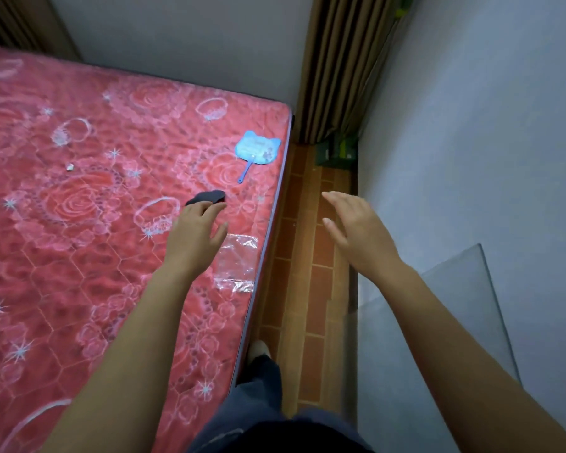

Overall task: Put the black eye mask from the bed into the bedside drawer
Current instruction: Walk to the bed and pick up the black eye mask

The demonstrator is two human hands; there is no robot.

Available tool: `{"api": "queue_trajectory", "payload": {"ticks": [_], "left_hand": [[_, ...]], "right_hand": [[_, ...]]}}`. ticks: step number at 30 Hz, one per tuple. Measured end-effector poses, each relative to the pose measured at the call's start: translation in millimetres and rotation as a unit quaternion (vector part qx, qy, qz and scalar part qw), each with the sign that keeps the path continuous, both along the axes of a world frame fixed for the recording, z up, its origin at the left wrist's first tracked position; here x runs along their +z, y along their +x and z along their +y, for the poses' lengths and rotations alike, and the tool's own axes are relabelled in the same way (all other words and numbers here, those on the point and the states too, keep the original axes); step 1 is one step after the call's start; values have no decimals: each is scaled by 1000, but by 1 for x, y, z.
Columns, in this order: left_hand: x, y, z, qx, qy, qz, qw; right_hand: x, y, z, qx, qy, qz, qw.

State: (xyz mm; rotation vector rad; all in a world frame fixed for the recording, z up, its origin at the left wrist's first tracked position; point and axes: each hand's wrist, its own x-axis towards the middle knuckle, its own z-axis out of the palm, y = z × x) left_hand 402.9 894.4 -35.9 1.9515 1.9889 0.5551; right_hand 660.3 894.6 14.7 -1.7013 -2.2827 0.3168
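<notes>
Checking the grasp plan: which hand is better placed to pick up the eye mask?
Left. The left hand is over the bed with its fingertips at the eye mask; the right hand hangs open above the floor, off the bed.

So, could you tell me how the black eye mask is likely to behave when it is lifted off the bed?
The black eye mask looks like thin soft fabric, so probably floppy and light. Lying flat on the quilted mattress, it seems unlikely to roll.
</notes>
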Motion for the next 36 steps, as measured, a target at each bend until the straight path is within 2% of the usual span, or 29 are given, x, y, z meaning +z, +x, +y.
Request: {"api": "queue_trajectory", "payload": {"ticks": [5,14,22,29,36], "left_hand": [[6,-28,40,50,-4,40,998],[4,-57,53,135,-35,100,985],[-18,-61,85,225,-80,96,966],[-99,-81,124,284,-164,53,943],[-236,-107,166,301,-234,39,924]], "right_hand": [[-5,-31,71,61,7,3,998],[-15,-87,161,213,16,4,977],[-38,-120,217,300,12,7,954],[-127,-154,266,339,-44,-35,939],[-257,-182,316,344,-99,-91,929]]}}
